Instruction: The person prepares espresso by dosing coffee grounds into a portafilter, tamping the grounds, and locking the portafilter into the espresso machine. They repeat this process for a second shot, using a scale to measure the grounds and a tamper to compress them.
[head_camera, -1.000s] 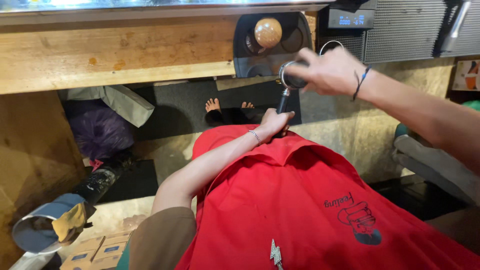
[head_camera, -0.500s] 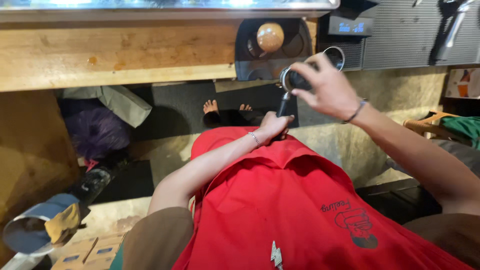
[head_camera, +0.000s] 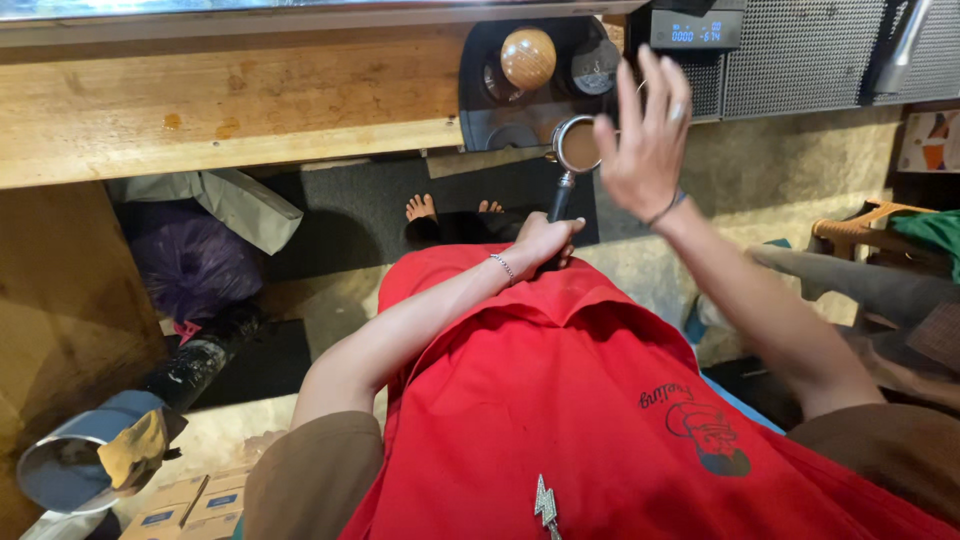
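Now left hand (head_camera: 545, 240) clamps portafilter (head_camera: 572, 150) at counter edge (head_camera: 250, 160) — right hand (head_camera: 645, 140) spread above.

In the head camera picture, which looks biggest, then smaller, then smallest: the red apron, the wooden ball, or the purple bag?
1. Red apron, though it is nearest the camera.
2. Purple bag.
3. Wooden ball.

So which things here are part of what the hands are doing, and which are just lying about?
In use:
- left hand gripping the portafilter, basket filled with coffee grounds
- right hand open, raised beside it

Lying about:
- wooden tamper
- digital scale
- purple bag
- cardboard boxes
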